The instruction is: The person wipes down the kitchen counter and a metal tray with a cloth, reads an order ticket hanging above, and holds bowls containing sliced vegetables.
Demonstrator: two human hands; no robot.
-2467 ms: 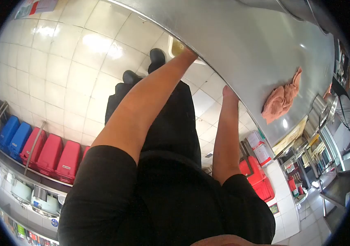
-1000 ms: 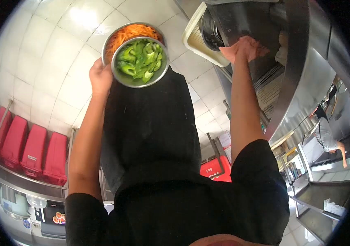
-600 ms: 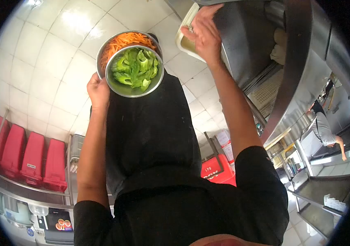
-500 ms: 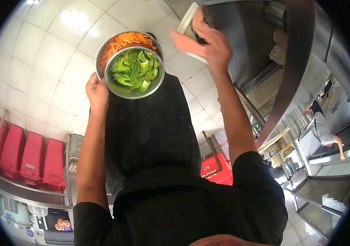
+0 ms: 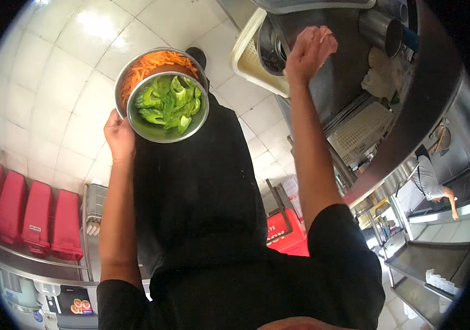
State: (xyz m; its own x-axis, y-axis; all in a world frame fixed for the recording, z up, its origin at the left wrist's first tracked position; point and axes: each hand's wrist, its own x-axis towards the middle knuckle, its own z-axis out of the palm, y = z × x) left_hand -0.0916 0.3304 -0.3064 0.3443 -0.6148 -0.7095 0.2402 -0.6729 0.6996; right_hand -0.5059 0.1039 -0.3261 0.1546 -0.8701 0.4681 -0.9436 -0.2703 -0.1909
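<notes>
My left hand (image 5: 119, 135) is closed on the rims of two stacked metal bowls at its fingertips. The upper metal bowl (image 5: 164, 135) holds cut green pepper pieces (image 5: 170, 104). Under it, the larger metal bowl (image 5: 120, 82) shows orange carrot strips (image 5: 160, 59) along its far side. My right hand (image 5: 303, 55) is raised over a dark metal counter, its fingers closed round a crumpled pinkish piece (image 5: 328, 45) that may be cloth. Beside that hand, a round dark metal container (image 5: 270, 47) stands in a cream plastic basket (image 5: 244, 52).
At right, the steel counter (image 5: 336, 82) carries a perforated cream tray (image 5: 358, 132) and a metal pot (image 5: 380, 33). Red bins (image 5: 37, 214) line the left. A red crate (image 5: 287, 231) sits near my right side. Another person (image 5: 428, 176) is at far right.
My right hand has gone from spread fingers to closed, moving right over the counter, and a pinkish piece now shows in it. The stacked bowls have shifted slightly left and down in view.
</notes>
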